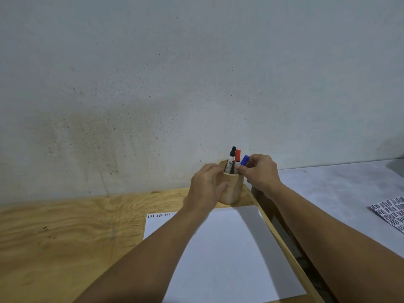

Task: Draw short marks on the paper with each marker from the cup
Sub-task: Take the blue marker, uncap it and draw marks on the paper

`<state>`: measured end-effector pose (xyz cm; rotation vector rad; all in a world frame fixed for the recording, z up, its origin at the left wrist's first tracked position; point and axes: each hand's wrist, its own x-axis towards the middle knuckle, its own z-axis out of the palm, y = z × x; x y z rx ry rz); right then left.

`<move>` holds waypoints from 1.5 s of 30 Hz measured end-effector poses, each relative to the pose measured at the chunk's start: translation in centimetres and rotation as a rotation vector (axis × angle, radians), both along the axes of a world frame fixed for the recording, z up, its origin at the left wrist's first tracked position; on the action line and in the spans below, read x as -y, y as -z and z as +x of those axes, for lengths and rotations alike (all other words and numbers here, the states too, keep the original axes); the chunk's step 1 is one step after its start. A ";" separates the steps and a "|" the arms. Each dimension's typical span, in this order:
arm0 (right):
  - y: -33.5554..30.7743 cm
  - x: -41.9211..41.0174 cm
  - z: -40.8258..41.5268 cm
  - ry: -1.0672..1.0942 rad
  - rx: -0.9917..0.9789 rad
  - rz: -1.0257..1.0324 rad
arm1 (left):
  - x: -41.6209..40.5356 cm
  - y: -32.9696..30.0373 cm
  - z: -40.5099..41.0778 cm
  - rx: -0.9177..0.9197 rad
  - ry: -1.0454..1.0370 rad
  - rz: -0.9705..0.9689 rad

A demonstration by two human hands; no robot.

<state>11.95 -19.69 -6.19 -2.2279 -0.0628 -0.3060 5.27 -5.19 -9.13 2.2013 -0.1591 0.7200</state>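
Observation:
A round wooden cup point(233, 189) stands at the far right corner of the plywood table, just beyond the white paper point(220, 254). My left hand point(205, 189) wraps around the cup's left side. A black-capped marker point(231, 160) and a red-capped marker point(237, 158) stand upright in the cup. My right hand point(261, 173) pinches a blue-capped marker point(244, 160) at the cup's right rim; its lower part is hidden. A short row of blue, red and black marks point(158, 215) runs along the paper's top left edge.
The plywood table point(65, 237) ends at a raised right edge beside the paper. Right of it lies a lower grey surface point(341, 193) with a printed sheet of dark marks point(391, 212). A stained grey wall stands right behind the cup.

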 end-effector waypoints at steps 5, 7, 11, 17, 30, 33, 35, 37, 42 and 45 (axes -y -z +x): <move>-0.2 0.1 -0.2 -0.011 -0.001 -0.043 | 1.2 0.3 0.4 -0.081 -0.068 -0.289; -0.2 0.2 -0.3 -0.018 0.005 -0.052 | 1.6 0.2 0.5 -0.109 -0.070 -0.374; -0.2 0.3 -0.4 -0.037 0.016 -0.058 | 1.8 0.4 0.5 -0.111 -0.065 -0.442; -0.1 0.5 -0.3 -0.036 0.012 -0.048 | 1.5 0.7 0.7 -0.136 -0.037 -0.486; -5.3 0.5 -2.4 -0.061 0.336 0.230 | 1.1 0.6 0.8 -0.173 -0.012 -0.421; -6.4 0.2 -3.0 -0.139 0.352 0.293 | 0.4 0.0 0.1 -0.209 0.061 -0.323; -6.2 0.3 -3.4 -0.203 0.339 0.167 | -0.3 -0.6 -0.4 -0.236 0.048 -0.315; -5.6 0.2 -4.1 -0.271 0.301 0.062 | -1.2 -1.7 -1.2 -0.263 0.023 -0.389; -3.9 -1.2 -5.9 -0.350 0.090 -0.007 | -4.3 -4.6 -4.2 -0.296 0.149 -0.615; -2.8 -2.4 -6.9 -0.458 -0.018 -0.041 | -5.7 -4.5 -5.9 -0.306 0.246 -0.575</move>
